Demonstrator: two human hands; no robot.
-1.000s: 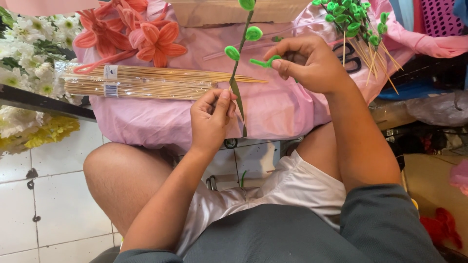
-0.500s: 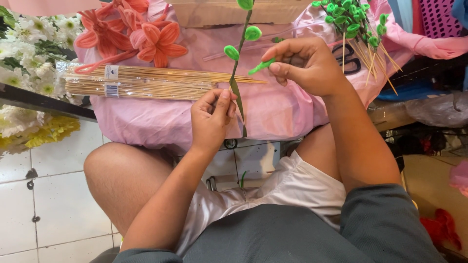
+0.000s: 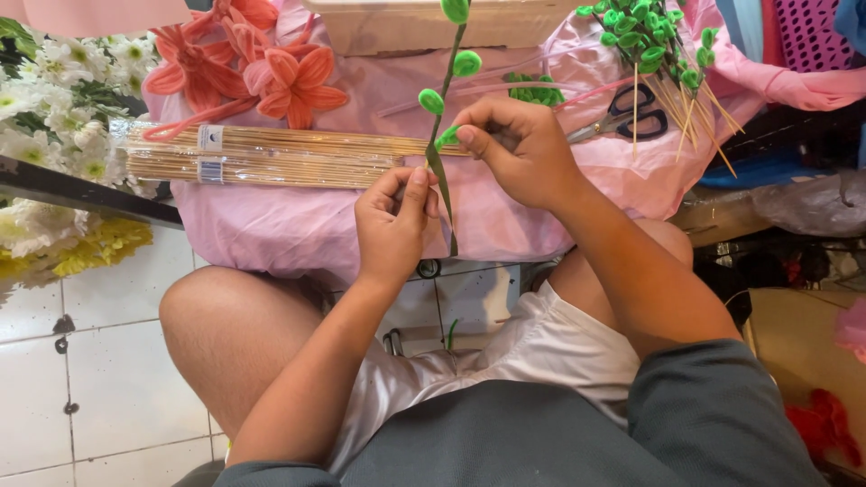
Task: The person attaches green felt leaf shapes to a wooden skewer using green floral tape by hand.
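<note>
Pinching the lower part of a green-wrapped stem (image 3: pixel 442 185) between thumb and fingers, the left hand (image 3: pixel 392 225) is keeping it upright over the lap while the right hand (image 3: pixel 516 151) is closing its fingertips on a small green leaf loop (image 3: pixel 446 138) at the stem's side. Both grips are shut tight on the work, with no gap showing. Two more leaf loops (image 3: pixel 466 63) are sitting higher up the stem, above the right grip.

Judging from the hold, the thin stem could be bending or twisting if the right grip is pulling sideways harder than the left is bracing, and the loop could be slipping out of line.

Just left of the grips, packs of bamboo skewers (image 3: pixel 262 155) are lying across the pink-covered table (image 3: pixel 298 225), close enough for an elbow or wrist to be nudging them. Beyond those, orange fuzzy flowers (image 3: pixel 280 77) are resting. To the right, black-handled scissors (image 3: pixel 627 113) and a bundle of finished green stems (image 3: pixel 654 45) are crowding the space where the right hand is working.
</note>
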